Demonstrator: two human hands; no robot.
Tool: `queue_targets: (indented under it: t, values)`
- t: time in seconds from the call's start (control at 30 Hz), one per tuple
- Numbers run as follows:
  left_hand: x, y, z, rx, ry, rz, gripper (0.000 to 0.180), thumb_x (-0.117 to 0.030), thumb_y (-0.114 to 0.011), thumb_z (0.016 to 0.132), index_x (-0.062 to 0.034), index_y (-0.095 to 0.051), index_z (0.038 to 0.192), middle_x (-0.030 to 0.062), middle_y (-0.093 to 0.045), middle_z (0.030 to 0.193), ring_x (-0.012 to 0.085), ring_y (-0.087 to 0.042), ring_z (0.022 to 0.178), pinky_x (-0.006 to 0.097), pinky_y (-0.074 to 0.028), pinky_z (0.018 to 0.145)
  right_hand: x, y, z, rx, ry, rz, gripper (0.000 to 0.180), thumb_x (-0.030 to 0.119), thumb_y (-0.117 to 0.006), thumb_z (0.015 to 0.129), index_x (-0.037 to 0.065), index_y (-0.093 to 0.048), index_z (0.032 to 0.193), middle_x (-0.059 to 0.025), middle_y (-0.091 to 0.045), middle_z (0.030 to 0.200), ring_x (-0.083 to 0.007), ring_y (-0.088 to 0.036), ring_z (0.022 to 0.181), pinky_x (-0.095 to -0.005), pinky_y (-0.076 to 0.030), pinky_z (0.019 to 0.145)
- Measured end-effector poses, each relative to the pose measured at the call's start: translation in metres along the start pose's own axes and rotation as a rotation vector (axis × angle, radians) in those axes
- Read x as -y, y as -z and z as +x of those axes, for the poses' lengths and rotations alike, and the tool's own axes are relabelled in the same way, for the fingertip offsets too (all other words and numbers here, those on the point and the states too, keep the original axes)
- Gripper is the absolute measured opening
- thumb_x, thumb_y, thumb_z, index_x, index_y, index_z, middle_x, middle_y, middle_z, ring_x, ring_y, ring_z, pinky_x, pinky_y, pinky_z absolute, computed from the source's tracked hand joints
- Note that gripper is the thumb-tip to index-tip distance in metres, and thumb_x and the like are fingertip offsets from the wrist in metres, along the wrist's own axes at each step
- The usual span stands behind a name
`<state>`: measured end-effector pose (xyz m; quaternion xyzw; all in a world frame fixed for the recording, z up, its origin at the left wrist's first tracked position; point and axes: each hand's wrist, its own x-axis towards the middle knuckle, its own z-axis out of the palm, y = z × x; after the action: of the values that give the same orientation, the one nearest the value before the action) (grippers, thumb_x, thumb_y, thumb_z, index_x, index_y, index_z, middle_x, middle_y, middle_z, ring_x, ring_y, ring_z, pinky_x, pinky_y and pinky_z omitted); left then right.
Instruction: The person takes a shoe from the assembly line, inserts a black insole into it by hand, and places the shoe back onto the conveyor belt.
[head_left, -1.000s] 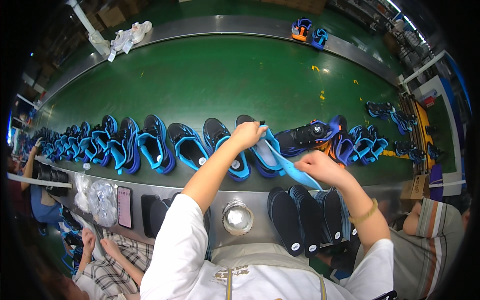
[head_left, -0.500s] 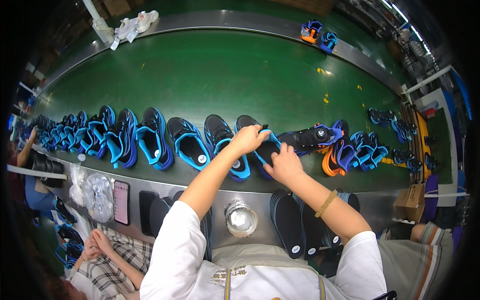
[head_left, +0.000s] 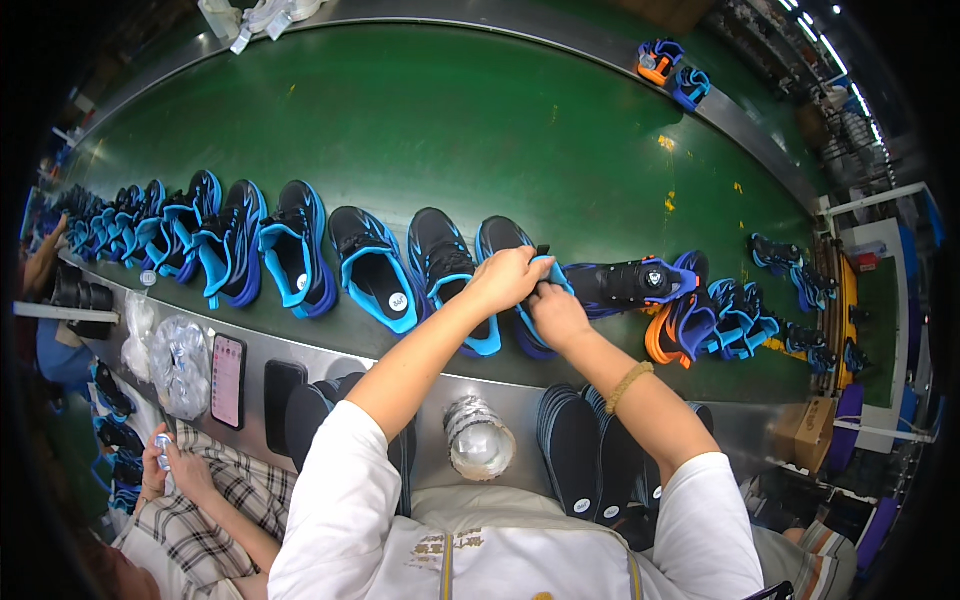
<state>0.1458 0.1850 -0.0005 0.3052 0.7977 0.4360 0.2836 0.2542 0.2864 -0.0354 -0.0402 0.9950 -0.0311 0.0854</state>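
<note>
Reading the clock from the blue-trimmed shoe [head_left: 501, 235] at mid-belt's near side, open belt is stretching toward twelve, while the metal ledge [head_left: 350, 364] is edging six. The left hand [head_left: 505, 278] is curling closed on the shoe's collar; the right hand [head_left: 557, 314] is dipping its fingers into the opening, their spread and grip hidden. A neighbouring shoe [head_left: 437, 240] is crowding nine, a dial-fastened shoe [head_left: 612, 286] three. Insoles [head_left: 570, 450] are lying between five and six, a silvery container [head_left: 480, 440] is sitting between six and seven. The green belt [head_left: 400, 110] is showing yellow marks [head_left: 667, 144] near one.
</note>
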Motion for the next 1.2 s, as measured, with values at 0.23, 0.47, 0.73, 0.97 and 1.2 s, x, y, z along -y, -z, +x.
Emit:
queue_targets:
  t: [0.23, 0.47, 0.73, 0.97, 1.2]
  values:
    - [0.004, 0.001, -0.006, -0.015, -0.063, 0.115, 0.04, -0.037, -0.047, 0.085, 0.0017, -0.051, 0.077, 0.0231, -0.055, 0.07, 0.039, -0.054, 0.071, 0.042, -0.041, 0.063, 0.001, 0.013, 0.014, 0.434, -0.017, -0.136, 0.023, 0.015, -0.047, 0.078, 0.004, -0.064, 0.089, -0.0151, -0.058, 0.096, -0.0274, -0.055, 0.092, -0.0377, -0.044, 0.08]
    - [0.007, 0.001, -0.007, 0.003, -0.093, 0.121, 0.04, -0.038, -0.047, 0.085, 0.0001, -0.051, 0.076, 0.0219, -0.054, 0.069, 0.039, -0.053, 0.07, 0.042, -0.041, 0.062, 0.009, 0.024, 0.02, 0.579, 0.059, -0.229, 0.025, 0.014, -0.046, 0.079, 0.001, -0.064, 0.091, -0.0178, -0.051, 0.114, -0.0293, -0.051, 0.103, -0.0353, -0.04, 0.087]
    - [0.006, -0.001, -0.009, -0.02, -0.081, 0.14, 0.04, -0.039, -0.048, 0.084, -0.0003, -0.052, 0.077, 0.0202, -0.054, 0.067, 0.0377, -0.054, 0.069, 0.042, -0.042, 0.062, 0.004, 0.042, 0.034, 0.698, 0.174, -0.08, 0.039, 0.013, -0.044, 0.08, -0.001, -0.048, 0.117, -0.0155, -0.042, 0.128, -0.0258, -0.038, 0.119, -0.0372, -0.03, 0.098]
    - [-0.001, -0.014, -0.003, -0.184, -0.051, 0.129, 0.036, -0.034, -0.055, 0.082, 0.0008, -0.051, 0.09, 0.0186, -0.057, 0.071, 0.0361, -0.057, 0.07, 0.04, -0.045, 0.062, -0.015, -0.008, 0.031, 0.605, 0.211, -0.142, 0.035, 0.014, -0.041, 0.081, 0.002, -0.053, 0.112, -0.0099, -0.046, 0.125, -0.0226, -0.038, 0.12, -0.0353, -0.02, 0.104]
    - [0.018, -0.013, -0.004, -0.408, -0.446, 0.644, 0.03, -0.013, -0.058, 0.073, -0.0037, -0.046, 0.1, 0.0122, -0.049, 0.075, 0.0288, -0.054, 0.067, 0.039, -0.043, 0.057, -0.004, 0.068, 0.005, 0.927, 0.215, 0.051, 0.048, 0.03, -0.026, 0.083, 0.001, -0.065, 0.082, -0.0115, -0.064, 0.088, -0.0234, -0.055, 0.095, -0.0371, -0.01, 0.106]
